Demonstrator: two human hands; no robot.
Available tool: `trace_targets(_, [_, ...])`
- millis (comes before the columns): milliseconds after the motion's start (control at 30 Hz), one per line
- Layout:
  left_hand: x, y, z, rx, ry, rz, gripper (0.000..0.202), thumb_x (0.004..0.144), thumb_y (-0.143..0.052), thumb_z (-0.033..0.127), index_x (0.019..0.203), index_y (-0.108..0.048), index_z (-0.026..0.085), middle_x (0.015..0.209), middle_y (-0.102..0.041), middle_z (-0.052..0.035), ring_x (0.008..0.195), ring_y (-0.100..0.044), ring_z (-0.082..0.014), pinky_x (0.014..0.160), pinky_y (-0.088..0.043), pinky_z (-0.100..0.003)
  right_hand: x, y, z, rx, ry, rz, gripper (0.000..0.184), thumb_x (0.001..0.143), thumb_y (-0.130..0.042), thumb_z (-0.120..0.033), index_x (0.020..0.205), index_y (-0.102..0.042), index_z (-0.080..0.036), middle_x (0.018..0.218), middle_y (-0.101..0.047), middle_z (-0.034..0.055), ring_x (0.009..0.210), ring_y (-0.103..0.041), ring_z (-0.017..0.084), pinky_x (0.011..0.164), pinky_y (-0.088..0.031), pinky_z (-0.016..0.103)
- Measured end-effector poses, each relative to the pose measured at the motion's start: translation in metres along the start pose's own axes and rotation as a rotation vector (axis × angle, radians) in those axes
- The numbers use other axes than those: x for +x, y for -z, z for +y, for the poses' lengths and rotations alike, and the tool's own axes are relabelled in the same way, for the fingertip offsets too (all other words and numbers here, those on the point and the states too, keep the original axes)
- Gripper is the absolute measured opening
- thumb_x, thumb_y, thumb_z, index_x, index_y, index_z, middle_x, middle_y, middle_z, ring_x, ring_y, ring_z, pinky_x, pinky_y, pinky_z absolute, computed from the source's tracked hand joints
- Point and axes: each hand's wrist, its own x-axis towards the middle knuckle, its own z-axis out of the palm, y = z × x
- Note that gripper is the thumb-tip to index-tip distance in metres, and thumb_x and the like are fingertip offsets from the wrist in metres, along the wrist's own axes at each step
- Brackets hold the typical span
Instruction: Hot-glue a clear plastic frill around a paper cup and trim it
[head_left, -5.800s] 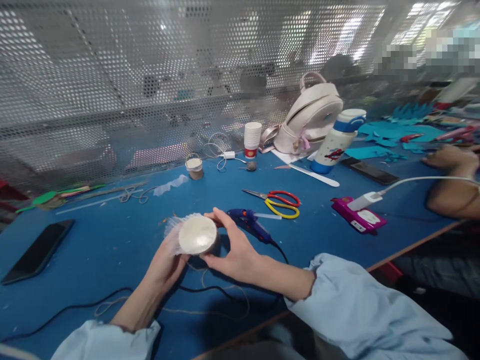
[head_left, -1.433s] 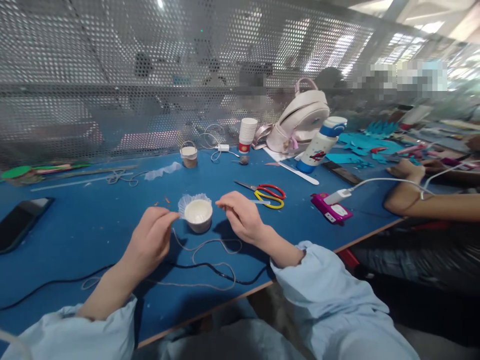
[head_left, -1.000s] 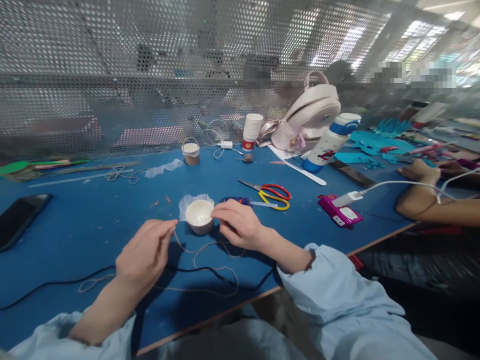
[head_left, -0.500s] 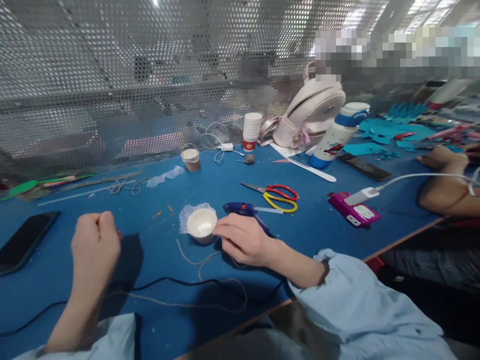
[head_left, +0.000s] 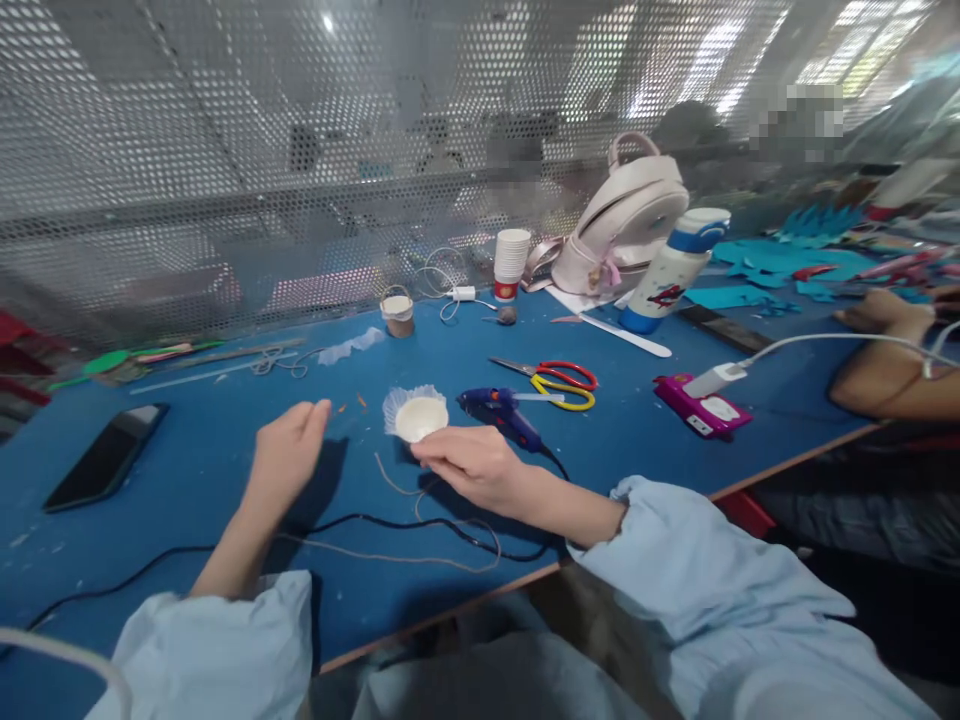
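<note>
A small white paper cup [head_left: 421, 418] with a frill of pale crinkled paper [head_left: 394, 408] on its far left side stands before me. My right hand [head_left: 480, 465] is closed at the cup's near rim, thumb and fingers pinched together there. My left hand [head_left: 291, 452] is raised to the left of the cup, fingers curled in and thumb pressed on top; whatever is inside it is hidden. Thin twine [head_left: 390, 562] loops over the table below both hands. A blue glue gun [head_left: 501, 410] with a clear stick lies just beyond my right hand.
Red-and-yellow scissors [head_left: 562, 385], a purple power strip [head_left: 701, 408] and a water bottle [head_left: 671, 270] are on the right. Behind stand a small covered cup [head_left: 397, 318], stacked cups [head_left: 511, 262] and a backpack [head_left: 626, 225]. A phone [head_left: 109, 458] lies left; another person's arm [head_left: 885, 365] rests right.
My left hand has moved right, closer to the cup. My right fingers have shifted from the cup's right side to its near rim. The view has turned slightly left.
</note>
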Motion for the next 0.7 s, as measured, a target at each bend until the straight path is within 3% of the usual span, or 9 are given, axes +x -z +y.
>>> trace_targets(100, [0.006, -0.03, -0.005, 0.09, -0.186, -0.108, 0.018, 0.085, -0.051, 0.028, 0.072, -0.061, 0.021, 0.076, -0.065, -0.0012, 0.075, -0.057, -0.0173, 0.072, -0.042, -0.027, 0.001, -0.011, -0.001, -0.017, 0.0, -0.045, 0.014, 0.093, -0.052, -0.013, 0.091, -0.066, -0.012, 0.082, -0.074, 0.0084, 0.077, -0.071, 0.014, 0.07, -0.057, 0.024])
trace_targets(233, [0.01, -0.056, -0.012, 0.281, -0.256, -0.152, 0.021, 0.086, -0.051, 0.029, 0.087, -0.072, 0.024, 0.091, -0.07, -0.0074, 0.093, -0.06, -0.0236, 0.082, -0.044, -0.034, -0.001, -0.021, -0.004, 0.0, 0.02, -0.09, 0.015, 0.094, -0.053, -0.015, 0.086, -0.065, -0.011, 0.077, -0.072, 0.0073, 0.072, -0.068, 0.013, 0.068, -0.054, 0.022])
trace_targets(333, [0.012, -0.042, -0.027, 0.461, -0.123, -0.086, 0.031, 0.089, -0.041, 0.024, 0.09, -0.071, 0.018, 0.099, -0.068, -0.0163, 0.1, -0.059, -0.0309, 0.086, -0.043, -0.044, -0.004, -0.022, -0.004, 0.043, 0.017, -0.111, 0.016, 0.094, -0.052, -0.015, 0.087, -0.065, -0.009, 0.077, -0.071, 0.008, 0.071, -0.066, 0.013, 0.067, -0.052, 0.021])
trace_targets(467, [0.012, 0.009, -0.059, 0.648, 0.168, 0.003, 0.035, 0.084, -0.036, 0.011, 0.084, -0.07, 0.005, 0.094, -0.067, -0.0297, 0.1, -0.061, -0.0413, 0.083, -0.042, -0.057, -0.005, -0.017, -0.004, 0.058, -0.027, -0.142, 0.018, 0.096, -0.049, -0.019, 0.091, -0.064, -0.011, 0.079, -0.071, 0.007, 0.07, -0.064, 0.012, 0.066, -0.05, 0.021])
trace_targets(567, [0.017, 0.037, -0.071, 0.681, 0.324, 0.034, 0.036, 0.088, -0.041, 0.022, 0.084, -0.07, 0.001, 0.087, -0.068, -0.0316, 0.09, -0.066, -0.0428, 0.077, -0.047, -0.057, 0.0, -0.017, -0.006, 0.026, -0.052, -0.252, 0.023, 0.099, -0.041, -0.02, 0.093, -0.061, -0.012, 0.081, -0.07, 0.0062, 0.071, -0.062, 0.012, 0.066, -0.047, 0.021])
trace_targets(633, [0.022, 0.038, -0.067, 0.655, 0.34, 0.046, 0.043, 0.092, -0.038, 0.032, 0.094, -0.069, 0.003, 0.089, -0.068, -0.0303, 0.087, -0.067, -0.0428, 0.071, -0.049, -0.055, 0.008, -0.021, -0.009, -0.044, -0.083, -0.356, 0.025, 0.099, -0.037, -0.019, 0.09, -0.06, -0.013, 0.077, -0.067, 0.0052, 0.067, -0.059, 0.012, 0.063, -0.043, 0.023])
trace_targets(700, [0.027, 0.024, -0.054, 0.594, 0.261, 0.022, 0.042, 0.092, -0.036, 0.033, 0.104, -0.066, 0.007, 0.094, -0.069, -0.0269, 0.091, -0.068, -0.0402, 0.074, -0.051, -0.053, 0.017, -0.028, -0.011, -0.142, -0.128, -0.454, 0.026, 0.099, -0.036, -0.022, 0.087, -0.058, -0.013, 0.07, -0.065, 0.0035, 0.06, -0.055, 0.013, 0.057, -0.037, 0.024])
